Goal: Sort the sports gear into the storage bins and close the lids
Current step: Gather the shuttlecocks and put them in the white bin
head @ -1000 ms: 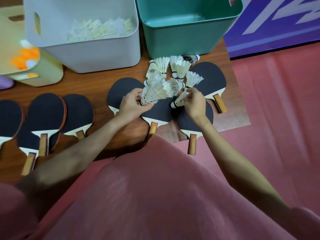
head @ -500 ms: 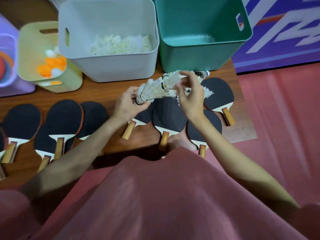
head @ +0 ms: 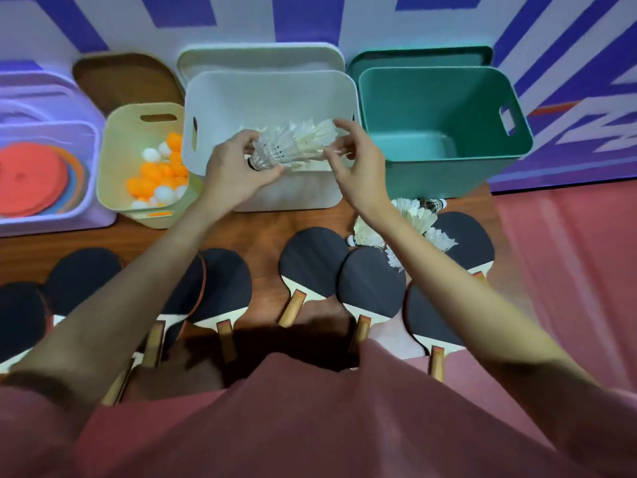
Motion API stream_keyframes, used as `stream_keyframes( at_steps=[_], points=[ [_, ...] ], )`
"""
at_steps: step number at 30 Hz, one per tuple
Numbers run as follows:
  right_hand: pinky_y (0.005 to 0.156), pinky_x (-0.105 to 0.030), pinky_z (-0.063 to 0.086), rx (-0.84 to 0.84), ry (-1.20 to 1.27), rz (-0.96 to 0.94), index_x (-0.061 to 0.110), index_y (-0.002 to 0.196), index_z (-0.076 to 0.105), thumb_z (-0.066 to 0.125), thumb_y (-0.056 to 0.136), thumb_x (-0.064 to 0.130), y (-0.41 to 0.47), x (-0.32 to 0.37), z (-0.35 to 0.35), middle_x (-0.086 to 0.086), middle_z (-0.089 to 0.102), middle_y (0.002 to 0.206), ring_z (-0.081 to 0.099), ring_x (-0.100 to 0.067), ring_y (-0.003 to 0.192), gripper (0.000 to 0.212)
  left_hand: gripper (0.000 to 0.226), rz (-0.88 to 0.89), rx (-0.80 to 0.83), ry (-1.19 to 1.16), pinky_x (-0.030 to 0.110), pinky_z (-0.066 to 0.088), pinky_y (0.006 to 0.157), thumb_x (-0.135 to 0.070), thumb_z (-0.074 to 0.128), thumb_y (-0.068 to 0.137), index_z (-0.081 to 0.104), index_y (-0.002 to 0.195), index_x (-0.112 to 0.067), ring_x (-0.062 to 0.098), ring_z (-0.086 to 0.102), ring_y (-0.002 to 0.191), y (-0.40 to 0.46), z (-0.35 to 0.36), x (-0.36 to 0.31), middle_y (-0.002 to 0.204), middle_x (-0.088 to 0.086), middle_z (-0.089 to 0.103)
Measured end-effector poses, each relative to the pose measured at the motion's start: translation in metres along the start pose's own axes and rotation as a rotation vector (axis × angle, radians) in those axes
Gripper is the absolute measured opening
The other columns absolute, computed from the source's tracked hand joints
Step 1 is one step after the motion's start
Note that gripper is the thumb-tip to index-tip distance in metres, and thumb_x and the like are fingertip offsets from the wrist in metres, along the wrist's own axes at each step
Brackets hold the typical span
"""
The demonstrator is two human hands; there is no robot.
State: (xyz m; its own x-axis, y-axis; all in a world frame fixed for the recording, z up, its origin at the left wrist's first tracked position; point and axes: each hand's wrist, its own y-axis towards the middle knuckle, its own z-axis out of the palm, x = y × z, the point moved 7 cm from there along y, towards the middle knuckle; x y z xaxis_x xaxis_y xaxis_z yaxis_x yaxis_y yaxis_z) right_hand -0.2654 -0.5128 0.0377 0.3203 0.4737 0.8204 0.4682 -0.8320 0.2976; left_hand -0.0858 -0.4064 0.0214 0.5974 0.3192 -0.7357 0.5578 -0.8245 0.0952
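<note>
The left hand (head: 231, 174) grips a nested stack of white shuttlecocks (head: 293, 146) by its cork end, holding it lying sideways over the open white bin (head: 269, 191), which stands at the back of the wooden surface (head: 265, 232). The right hand (head: 358, 167) hovers at the feathered end of the stack with fingers loosely spread, gripping nothing. A few loose shuttlecocks (head: 413, 215) lie near the surface's right edge, in front of the green bin (head: 444, 167), partly on the black paddles (head: 372, 288) ranged along the front edge. Toward the back left, a beige bin (head: 113, 188) holds orange and white balls (head: 155, 177), beside a lilac bin (head: 96, 215) of flat coloured discs (head: 31, 177).
</note>
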Motion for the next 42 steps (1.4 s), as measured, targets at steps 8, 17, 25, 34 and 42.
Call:
stream_keyframes(
  at_steps=[8,17,25,34,42],
  points=[
    [0.089,-0.032,0.045,0.225,-0.305,0.100,0.004,0.122,0.059,0.055,0.084,0.005,0.079,-0.021,0.076,-0.012,0.067,0.099,0.062,-0.027,0.095,0.038,0.042,-0.043,0.125,0.133,0.038,0.037,0.063,-0.039,0.079,0.065,0.052,0.070,-0.007,0.031,0.054,0.075,0.095,-0.001,0.057,0.074,0.017,0.056],
    [0.074,-0.035,0.046,0.318,-0.409,0.129,-0.003,0.104,0.062,0.049,0.079,-0.001,0.134,-0.056,0.149,-0.016,0.068,0.084,0.061,-0.034,0.084,0.028,0.057,-0.188,0.235,0.299,0.036,0.043,0.082,-0.023,0.078,0.073,0.054,0.121,-0.003,0.033,0.052,0.110,0.160,0.023,0.107,0.122,0.019,0.050],
    [0.082,-0.040,0.048,0.472,-0.552,0.175,0.000,0.109,0.059,0.055,0.087,0.017,0.128,-0.088,0.185,-0.018,0.066,0.100,0.059,-0.038,0.096,0.027,0.047,-0.221,0.373,0.434,0.038,0.044,0.075,-0.009,0.070,0.075,0.049,0.116,0.000,0.038,0.053,0.103,0.165,0.044,0.131,0.118,0.021,0.047],
    [0.087,-0.041,0.044,0.496,-0.619,0.120,0.004,0.128,0.048,0.054,0.091,0.022,0.114,-0.070,0.166,-0.018,0.060,0.111,0.053,-0.038,0.106,0.042,0.058,-0.168,0.389,0.390,0.041,0.041,0.090,-0.017,0.067,0.083,0.041,0.133,-0.002,0.037,0.048,0.117,0.147,0.034,0.120,0.128,0.021,0.049],
    [0.092,-0.033,0.038,0.309,-0.439,-0.077,0.004,0.129,0.051,0.057,0.089,0.015,0.061,-0.037,0.061,-0.017,0.059,0.111,0.052,-0.033,0.107,0.042,0.042,0.097,0.139,0.175,0.033,0.043,0.094,-0.019,0.062,0.087,0.053,0.127,-0.009,0.022,0.054,0.113,0.082,0.016,0.041,0.122,0.009,0.057]
  ],
)
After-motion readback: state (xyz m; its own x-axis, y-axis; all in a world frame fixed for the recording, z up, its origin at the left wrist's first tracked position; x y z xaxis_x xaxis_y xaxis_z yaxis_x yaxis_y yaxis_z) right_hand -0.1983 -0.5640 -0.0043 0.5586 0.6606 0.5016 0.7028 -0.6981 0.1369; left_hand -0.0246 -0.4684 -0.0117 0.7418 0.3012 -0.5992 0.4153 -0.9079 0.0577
